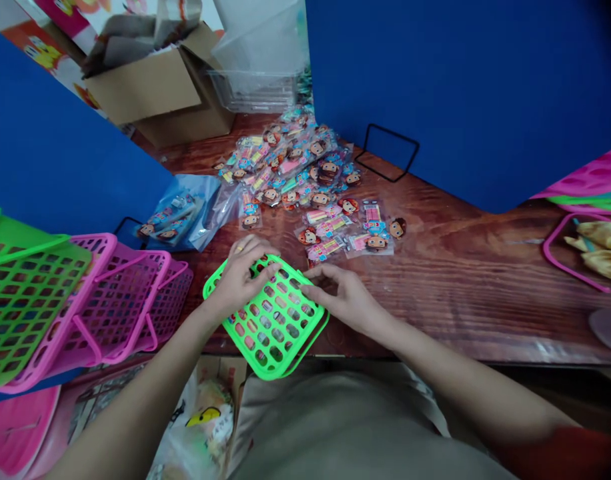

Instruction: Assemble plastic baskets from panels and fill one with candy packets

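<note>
A bright green plastic basket (275, 333) with a lattice lid sits at the near edge of the wooden table (460, 280), slightly overhanging it. Packets show through its holes. My left hand (243, 273) lies on the lid's far left corner, fingers curled over the rim, a ring on one finger. My right hand (343, 297) rests on the lid's right edge, fingers bent and pressing down. Just beyond the basket lies a spread of small cartoon-face packets (305, 180) in clear wrap.
Stacked pink baskets (120, 300) and a green basket (25, 287) stand at the left. A clear bag of packets (183, 213), a cardboard box (160, 87) and blue partition panels (460, 87) are behind. More pink and green trays (585, 183) sit at the right.
</note>
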`<state>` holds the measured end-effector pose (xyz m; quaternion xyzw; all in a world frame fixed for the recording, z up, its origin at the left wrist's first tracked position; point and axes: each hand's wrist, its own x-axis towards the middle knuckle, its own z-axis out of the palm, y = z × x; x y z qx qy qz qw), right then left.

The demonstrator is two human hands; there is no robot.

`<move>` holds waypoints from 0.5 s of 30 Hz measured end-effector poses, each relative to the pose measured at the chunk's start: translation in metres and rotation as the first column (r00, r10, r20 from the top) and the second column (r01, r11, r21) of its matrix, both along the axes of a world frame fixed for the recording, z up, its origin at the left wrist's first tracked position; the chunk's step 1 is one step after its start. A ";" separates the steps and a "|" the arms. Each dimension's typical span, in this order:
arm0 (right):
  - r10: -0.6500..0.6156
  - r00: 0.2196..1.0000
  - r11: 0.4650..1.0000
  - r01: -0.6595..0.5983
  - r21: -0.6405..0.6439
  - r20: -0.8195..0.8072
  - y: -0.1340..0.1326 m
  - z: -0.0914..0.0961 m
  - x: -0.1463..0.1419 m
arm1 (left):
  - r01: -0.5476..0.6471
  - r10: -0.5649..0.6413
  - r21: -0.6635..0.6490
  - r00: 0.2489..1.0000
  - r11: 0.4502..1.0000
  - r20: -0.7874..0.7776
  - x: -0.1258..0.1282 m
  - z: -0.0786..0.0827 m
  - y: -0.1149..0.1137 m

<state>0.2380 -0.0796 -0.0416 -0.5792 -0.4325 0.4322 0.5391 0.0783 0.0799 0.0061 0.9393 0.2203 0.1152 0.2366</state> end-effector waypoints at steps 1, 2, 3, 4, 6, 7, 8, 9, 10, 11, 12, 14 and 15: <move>-0.003 0.999 1.000 0.003 0.001 -0.032 0.001 -0.001 0.000 | -0.014 0.014 -0.017 1.000 1.000 0.016 0.002 0.000 0.001; -0.004 0.997 1.000 0.004 0.002 -0.071 0.002 -0.003 0.000 | -0.028 0.029 -0.031 0.999 0.999 0.028 0.004 -0.001 0.003; -0.002 0.993 1.000 0.002 -0.001 -0.116 0.002 -0.004 -0.001 | -0.044 0.046 -0.044 0.998 0.998 0.036 0.005 -0.002 0.004; 0.005 0.986 1.000 -0.006 -0.007 -0.164 0.003 -0.005 -0.001 | -0.067 0.070 -0.059 0.997 0.996 0.041 0.006 -0.003 0.005; 0.028 0.966 0.999 -0.034 -0.021 -0.257 0.004 -0.005 -0.002 | -0.123 0.128 -0.094 0.990 0.988 0.051 0.008 -0.005 0.006; 0.036 0.956 0.999 -0.046 -0.027 -0.292 0.005 -0.005 -0.002 | -0.149 0.155 -0.106 0.986 0.983 0.058 0.008 -0.005 0.006; 0.041 0.948 0.998 -0.055 -0.033 -0.315 0.005 -0.005 -0.002 | -0.170 0.178 -0.114 0.982 0.979 0.067 0.009 -0.006 0.006; 0.045 0.944 0.997 -0.061 -0.038 -0.328 0.005 -0.005 -0.001 | -0.186 0.195 -0.118 0.978 0.975 0.073 0.009 -0.007 0.007; 0.050 0.941 0.997 -0.069 -0.043 -0.335 0.005 -0.004 -0.001 | -0.196 0.205 -0.122 0.976 0.973 0.073 0.010 -0.007 0.007; 0.057 0.939 0.996 -0.078 -0.048 -0.339 0.006 -0.004 0.000 | -0.203 0.213 -0.124 0.975 0.971 0.068 0.011 -0.008 0.007; 0.065 0.937 0.995 -0.088 -0.052 -0.345 0.006 -0.004 0.000 | -0.213 0.222 -0.126 0.973 0.969 0.062 0.012 -0.008 0.007; 0.078 0.925 0.993 -0.107 -0.057 -0.373 0.007 -0.004 0.001 | -0.231 0.238 -0.127 0.970 0.965 0.045 0.014 -0.009 0.007; 0.080 0.916 0.992 -0.112 -0.059 -0.393 0.008 -0.004 0.001 | -0.237 0.243 -0.123 0.969 0.964 0.038 0.014 -0.009 0.008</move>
